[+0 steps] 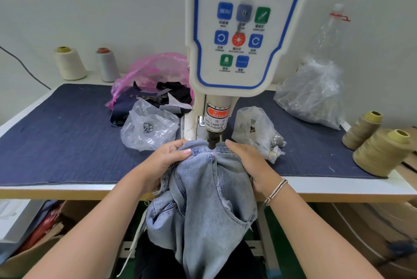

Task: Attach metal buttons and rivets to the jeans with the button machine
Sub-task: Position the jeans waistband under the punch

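Your left hand [168,161] and right hand [250,161] both grip the light-blue jeans [209,199], fingers closed on bunched denim at either side of the waistband, which sits right under the black punch [213,141] of the button machine [239,30] with a small red dot of light on the cloth just below it. The rest of the jeans hangs off the front edge of the table [67,134] toward you. Clear bags [149,125] of metal parts lie either side of the machine's column, and thread cones [381,152] stand at your far right.
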Demonstrator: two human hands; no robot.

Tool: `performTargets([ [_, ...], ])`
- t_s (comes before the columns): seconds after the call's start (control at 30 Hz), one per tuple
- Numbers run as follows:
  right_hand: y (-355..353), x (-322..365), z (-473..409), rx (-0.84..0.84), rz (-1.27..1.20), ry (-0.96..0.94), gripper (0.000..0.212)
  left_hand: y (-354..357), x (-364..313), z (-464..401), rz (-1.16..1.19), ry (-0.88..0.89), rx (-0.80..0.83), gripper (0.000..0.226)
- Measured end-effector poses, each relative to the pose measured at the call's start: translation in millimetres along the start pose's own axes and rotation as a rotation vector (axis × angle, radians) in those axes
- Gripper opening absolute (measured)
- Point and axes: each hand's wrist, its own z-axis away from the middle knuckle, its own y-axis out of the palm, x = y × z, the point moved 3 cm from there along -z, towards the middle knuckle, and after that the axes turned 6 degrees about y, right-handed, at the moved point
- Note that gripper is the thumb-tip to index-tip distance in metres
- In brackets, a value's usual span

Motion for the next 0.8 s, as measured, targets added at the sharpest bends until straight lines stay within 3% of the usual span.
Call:
performTargets([
  [0.8,3.8,2.1,4.7,0.001,0.022,-0.039,0.028,2.1,-2.2,1.5,0.004,-0.008,-0.088,0.03],
])
